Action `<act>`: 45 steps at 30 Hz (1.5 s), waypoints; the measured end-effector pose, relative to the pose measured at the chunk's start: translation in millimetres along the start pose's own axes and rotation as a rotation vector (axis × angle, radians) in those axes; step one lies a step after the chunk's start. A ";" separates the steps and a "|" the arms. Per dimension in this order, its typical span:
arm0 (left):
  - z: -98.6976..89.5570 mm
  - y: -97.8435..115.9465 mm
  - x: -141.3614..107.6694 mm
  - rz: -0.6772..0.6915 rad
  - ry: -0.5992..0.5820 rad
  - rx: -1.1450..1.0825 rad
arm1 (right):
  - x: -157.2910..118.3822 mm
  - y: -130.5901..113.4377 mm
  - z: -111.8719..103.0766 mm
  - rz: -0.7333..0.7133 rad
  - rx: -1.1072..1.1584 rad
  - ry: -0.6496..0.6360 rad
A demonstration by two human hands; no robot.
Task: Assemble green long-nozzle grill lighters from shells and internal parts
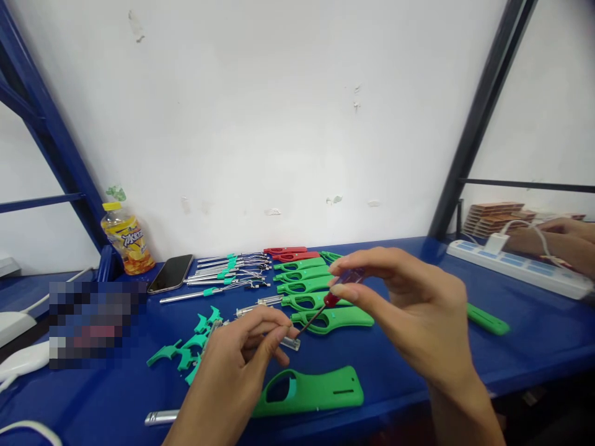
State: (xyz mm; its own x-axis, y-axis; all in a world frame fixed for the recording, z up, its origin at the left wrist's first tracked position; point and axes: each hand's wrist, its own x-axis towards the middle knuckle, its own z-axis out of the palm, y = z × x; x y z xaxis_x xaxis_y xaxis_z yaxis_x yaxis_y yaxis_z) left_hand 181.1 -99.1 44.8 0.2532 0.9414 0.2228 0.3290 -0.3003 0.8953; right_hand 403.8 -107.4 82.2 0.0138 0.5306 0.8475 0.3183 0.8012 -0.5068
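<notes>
My right hand [413,310] pinches a small screwdriver [331,301] by its translucent reddish-purple handle between thumb and fingers. The slim shaft slants down to the left, and its tip meets the end of a clear plastic piece [291,342]. That piece is pinched in my left hand [242,356], whose fingers hide most of it. Below my hands lies a green lighter body [330,390], with a silver metal tube [162,417] showing left of my left wrist. Several teal trigger pieces [195,342] are scattered just left of my left hand.
Green lighter housings [344,318] and red ones [292,256] lie in a column behind my hands. Metal tubes with wires [223,272], a phone [171,274] and a bottle [127,238] are at the back left. A power strip [520,266] and another person's hand [558,238] are at right.
</notes>
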 end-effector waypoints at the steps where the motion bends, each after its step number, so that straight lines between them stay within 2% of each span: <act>1: 0.3 0.3 0.1 0.001 0.000 -0.008 | -0.3 0.2 1.3 -0.008 0.000 -0.007; 7: 1.7 -2.6 2.7 -0.053 -0.004 -0.084 | -0.9 1.9 3.4 -0.028 0.023 0.008; 15: -1.3 2.6 1.7 -0.185 -0.139 -0.160 | 0.8 3.8 4.8 -0.024 0.027 0.013; 25: -1.1 0.8 3.0 -0.193 -0.124 -0.223 | -0.7 4.6 6.0 -0.005 0.069 0.041; 31: -2.6 -3.8 2.4 -0.216 -0.196 -0.362 | 1.3 7.2 5.7 0.020 0.127 0.099; 38: 1.3 -3.5 1.9 -0.254 -0.107 -0.443 | 5.8 15.5 2.0 0.027 0.151 0.116; 45: 2.2 6.6 0.0 -0.314 -0.035 -0.478 | 5.9 13.7 2.6 0.009 0.132 0.123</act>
State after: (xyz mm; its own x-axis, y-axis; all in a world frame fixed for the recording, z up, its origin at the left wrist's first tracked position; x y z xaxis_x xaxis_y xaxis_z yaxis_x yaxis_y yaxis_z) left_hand 185.3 -101.4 49.8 0.2425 0.9661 -0.0881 -0.0526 0.1038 0.9932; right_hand 405.8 -92.6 79.8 0.1347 0.5061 0.8519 0.1904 0.8305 -0.5235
